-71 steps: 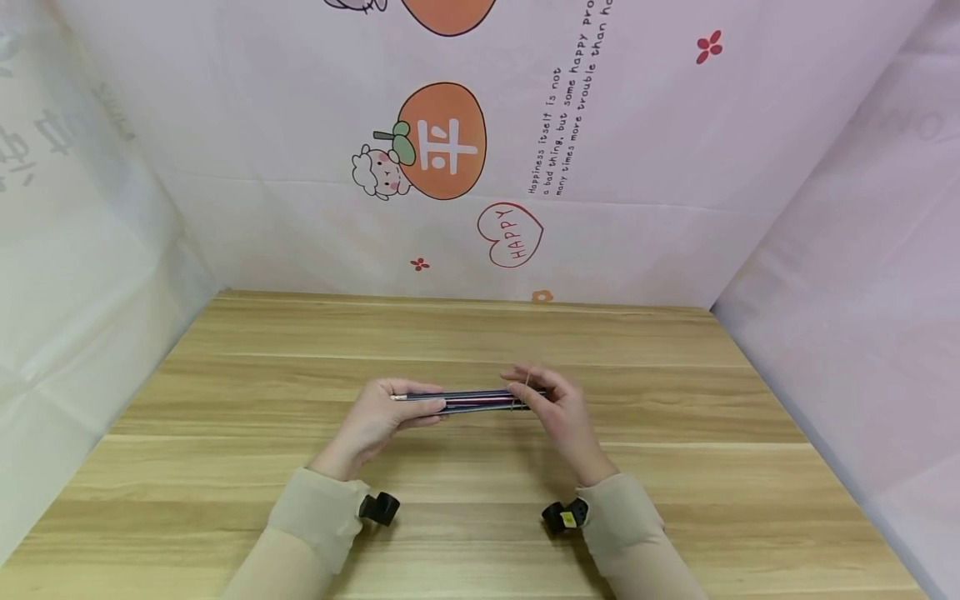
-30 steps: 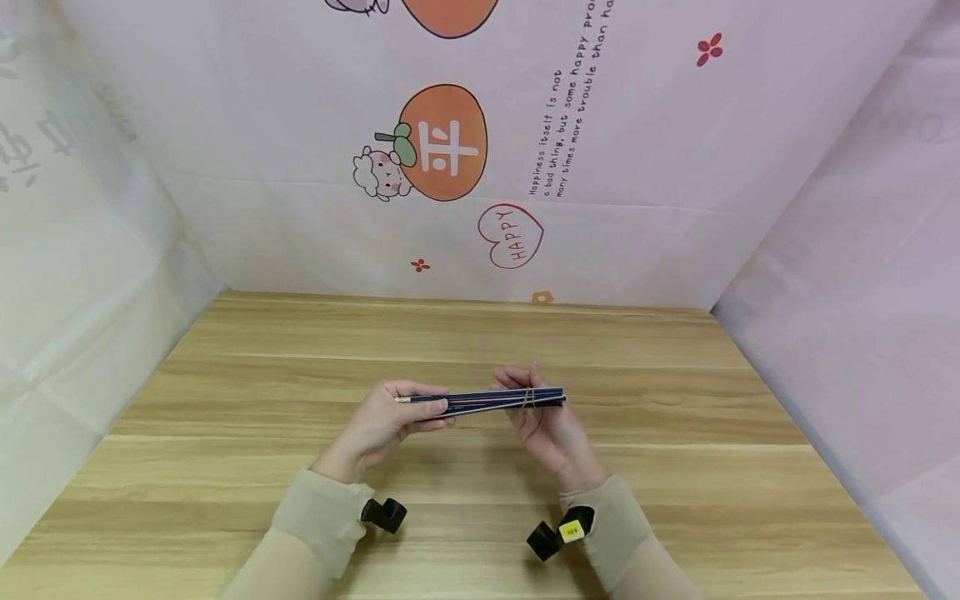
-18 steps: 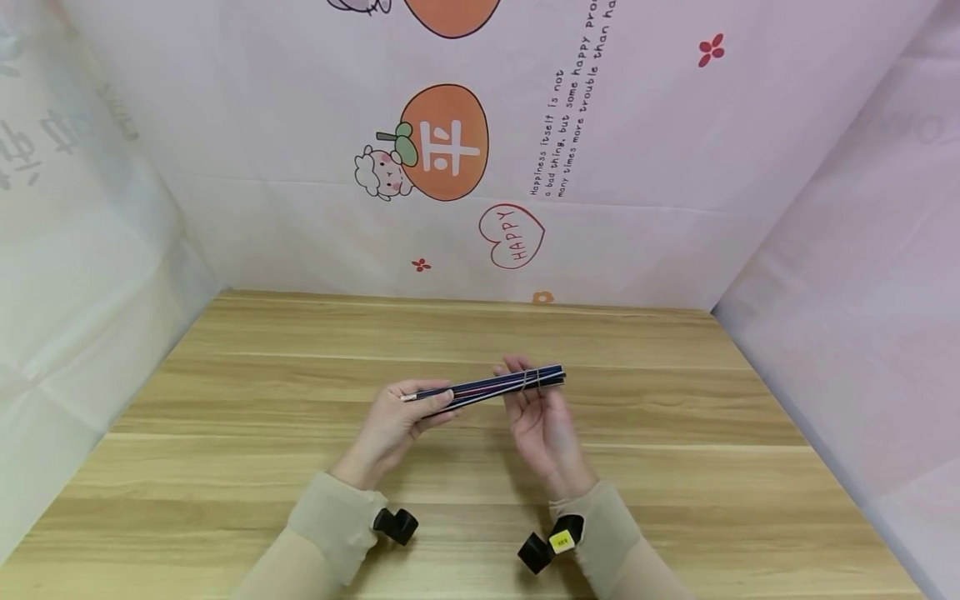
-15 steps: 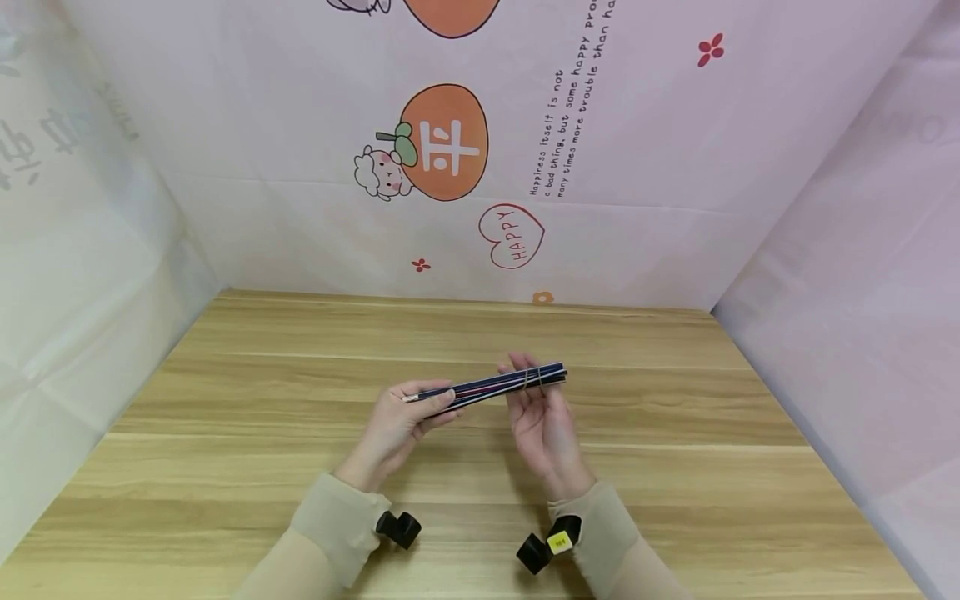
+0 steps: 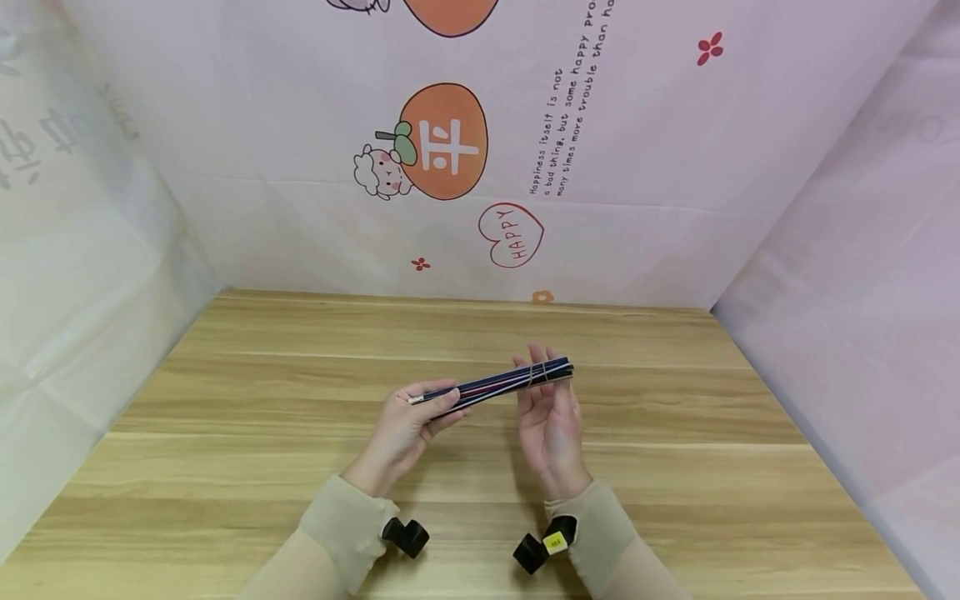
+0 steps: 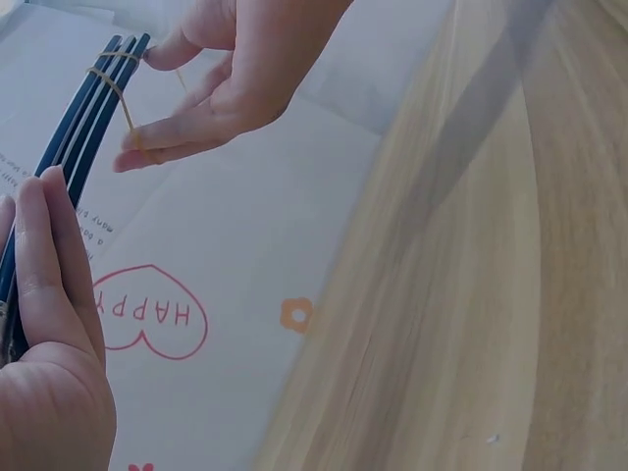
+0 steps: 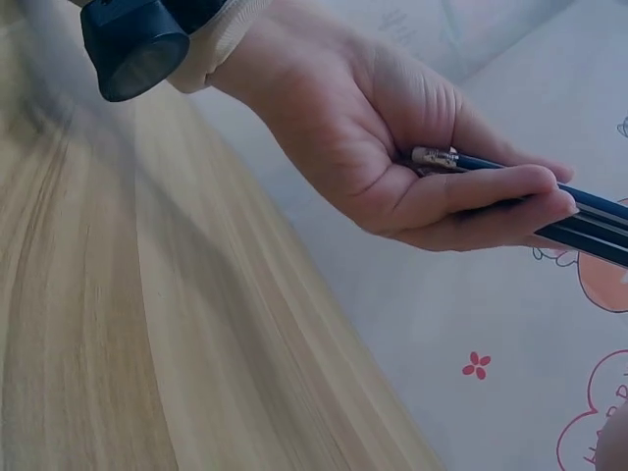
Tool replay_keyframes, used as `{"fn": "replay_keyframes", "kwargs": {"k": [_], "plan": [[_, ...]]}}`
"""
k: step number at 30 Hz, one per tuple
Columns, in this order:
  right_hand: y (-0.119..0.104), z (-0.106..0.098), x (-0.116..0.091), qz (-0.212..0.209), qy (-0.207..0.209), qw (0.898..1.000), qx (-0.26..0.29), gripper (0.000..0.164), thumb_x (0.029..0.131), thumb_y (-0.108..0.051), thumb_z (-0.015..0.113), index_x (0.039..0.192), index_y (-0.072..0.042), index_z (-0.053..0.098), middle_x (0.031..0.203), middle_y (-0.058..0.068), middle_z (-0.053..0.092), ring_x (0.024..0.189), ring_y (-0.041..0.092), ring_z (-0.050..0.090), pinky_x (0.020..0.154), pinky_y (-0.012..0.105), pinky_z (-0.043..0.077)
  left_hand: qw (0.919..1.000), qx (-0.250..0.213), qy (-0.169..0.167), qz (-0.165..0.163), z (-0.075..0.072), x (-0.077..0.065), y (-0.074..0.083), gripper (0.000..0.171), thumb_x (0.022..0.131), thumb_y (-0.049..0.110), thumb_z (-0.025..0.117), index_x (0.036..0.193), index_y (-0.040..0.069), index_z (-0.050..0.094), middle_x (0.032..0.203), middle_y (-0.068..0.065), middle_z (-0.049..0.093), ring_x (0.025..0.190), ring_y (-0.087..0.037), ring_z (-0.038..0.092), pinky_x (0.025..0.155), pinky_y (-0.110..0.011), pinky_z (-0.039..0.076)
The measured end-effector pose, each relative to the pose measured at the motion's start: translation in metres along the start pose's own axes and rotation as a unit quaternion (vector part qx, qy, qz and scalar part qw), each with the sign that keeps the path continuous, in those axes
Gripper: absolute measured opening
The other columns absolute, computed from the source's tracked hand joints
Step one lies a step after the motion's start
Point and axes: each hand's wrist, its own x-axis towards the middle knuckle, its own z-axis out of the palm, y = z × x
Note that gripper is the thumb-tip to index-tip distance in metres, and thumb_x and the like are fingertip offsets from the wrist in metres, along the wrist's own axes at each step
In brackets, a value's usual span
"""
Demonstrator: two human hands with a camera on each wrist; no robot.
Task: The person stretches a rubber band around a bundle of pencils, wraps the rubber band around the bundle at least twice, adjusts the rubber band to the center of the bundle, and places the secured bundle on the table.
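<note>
A bundle of dark blue pencils [image 5: 487, 388] slants up to the right over the table, and my left hand [image 5: 401, 429] grips its left end between thumb and fingers. One white eraser tip [image 7: 422, 155] with a metal band pokes out of that grip in the right wrist view. A thin tan rubber band [image 6: 115, 88] wraps the far ends of the pencils. From there a strand runs taut to the fingers of my right hand [image 6: 260, 74]. In the head view this right hand turns its palm up behind the banded ends, fingers extended and partly hidden by the pencils.
The wooden table [image 5: 480, 542] reaches back to a white printed cloth [image 5: 615, 250] that hangs behind it and along both sides. Dark cameras on the left wrist [image 5: 405, 537] and right wrist [image 5: 532, 552] stick inward above the tabletop.
The right hand has gone from above the banded ends to underneath, turning palm up with its fingers straightening. The bundle's right end has risen and moved slightly right, while the left hand keeps its grip.
</note>
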Motion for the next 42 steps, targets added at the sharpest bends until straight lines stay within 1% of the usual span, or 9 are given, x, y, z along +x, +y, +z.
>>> {"fn": "replay_keyframes", "kwargs": {"k": [5, 13, 16, 21, 23, 26, 30, 34, 42], "plan": [[0.001, -0.002, 0.001, -0.051, -0.006, 0.999, 0.002, 0.029, 0.100, -0.022, 0.057, 0.122, -0.006, 0.064, 0.127, 0.006, 0.067, 0.115, 0.019, 0.067, 0.101, 0.022, 0.052, 0.9996, -0.028, 0.007, 0.000, 0.001, 0.000, 0.000, 0.021, 0.093, -0.011, 0.058, 0.112, -0.005, 0.065, 0.106, -0.016, 0.067, 0.085, -0.025, 0.075, 0.082, -0.023, 0.062], [0.001, -0.002, 0.002, -0.111, 0.007, 0.993, -0.039, 0.029, 0.098, -0.021, 0.059, 0.124, -0.011, 0.066, 0.126, 0.001, 0.068, 0.111, 0.012, 0.068, 0.099, 0.021, 0.054, 0.9987, -0.051, 0.005, 0.001, 0.001, -0.001, 0.001, 0.027, 0.094, -0.010, 0.057, 0.120, -0.010, 0.061, 0.108, -0.016, 0.065, 0.081, -0.021, 0.075, 0.079, -0.021, 0.062], [0.001, -0.001, 0.001, -0.093, 0.009, 0.995, -0.033, 0.029, 0.097, -0.025, 0.059, 0.122, -0.013, 0.066, 0.127, 0.002, 0.068, 0.110, 0.014, 0.069, 0.099, 0.023, 0.054, 0.9982, -0.059, 0.005, -0.007, 0.001, -0.001, 0.001, 0.022, 0.095, -0.009, 0.057, 0.114, -0.004, 0.066, 0.108, -0.017, 0.065, 0.081, -0.021, 0.075, 0.079, -0.021, 0.062], [0.003, 0.005, -0.005, -0.021, -0.003, 1.000, 0.007, 0.033, 0.097, -0.033, 0.056, 0.125, -0.017, 0.062, 0.132, 0.003, 0.066, 0.114, 0.018, 0.067, 0.101, 0.023, 0.053, 0.9967, -0.079, 0.007, -0.014, 0.000, -0.002, 0.002, 0.019, 0.097, -0.007, 0.055, 0.104, 0.002, 0.070, 0.106, -0.015, 0.066, 0.076, -0.019, 0.075, 0.076, -0.019, 0.062], [0.004, 0.006, -0.007, -0.022, -0.029, 0.999, 0.014, 0.036, 0.099, -0.032, 0.053, 0.130, -0.016, 0.058, 0.135, 0.004, 0.064, 0.117, 0.018, 0.066, 0.103, 0.023, 0.052, 0.9957, -0.091, 0.006, -0.016, 0.001, -0.003, 0.004, 0.020, 0.097, -0.006, 0.054, 0.100, 0.005, 0.070, 0.106, -0.015, 0.066, 0.074, -0.018, 0.074, 0.075, -0.018, 0.062], [0.003, 0.003, -0.006, -0.063, -0.094, 0.994, -0.012, 0.036, 0.103, -0.023, 0.049, 0.137, -0.012, 0.054, 0.138, 0.004, 0.061, 0.123, 0.019, 0.062, 0.108, 0.026, 0.048, 0.9952, -0.096, 0.002, -0.017, 0.002, -0.004, 0.007, 0.018, 0.097, -0.005, 0.055, 0.099, 0.005, 0.070, 0.106, -0.014, 0.066, 0.073, -0.017, 0.074, 0.076, -0.018, 0.061], [-0.006, -0.002, 0.000, -0.149, -0.183, 0.969, -0.078, 0.042, 0.102, -0.004, 0.050, 0.143, -0.010, 0.051, 0.145, 0.006, 0.055, 0.128, 0.022, 0.059, 0.113, 0.030, 0.044, 0.9962, -0.086, -0.001, -0.015, 0.003, -0.005, 0.012, 0.022, 0.097, -0.005, 0.055, 0.094, 0.007, 0.073, 0.103, -0.012, 0.068, 0.074, -0.016, 0.074, 0.075, -0.018, 0.061], [-0.019, -0.005, 0.007, -0.209, -0.242, 0.929, -0.188, 0.053, 0.097, 0.003, 0.057, 0.147, -0.012, 0.048, 0.150, 0.004, 0.050, 0.131, 0.022, 0.056, 0.111, 0.029, 0.046, 0.9979, -0.064, -0.001, -0.005, 0.001, -0.005, 0.018, 0.022, 0.096, -0.005, 0.057, 0.093, 0.008, 0.074, 0.099, -0.011, 0.071, 0.074, -0.016, 0.074, 0.075, -0.019, 0.062], [-0.042, -0.006, 0.014, -0.226, -0.305, 0.848, -0.369, 0.054, 0.091, 0.002, 0.066, 0.141, 0.005, 0.049, 0.145, 0.003, 0.056, 0.126, 0.017, 0.060, 0.087, 0.017, 0.058, 0.9999, 0.004, -0.012, 0.012, -0.006, -0.005, 0.031, 0.020, 0.093, -0.007, 0.062, 0.095, 0.007, 0.075, 0.103, -0.010, 0.072, 0.085, -0.021, 0.075, 0.081, -0.027, 0.063]]}}
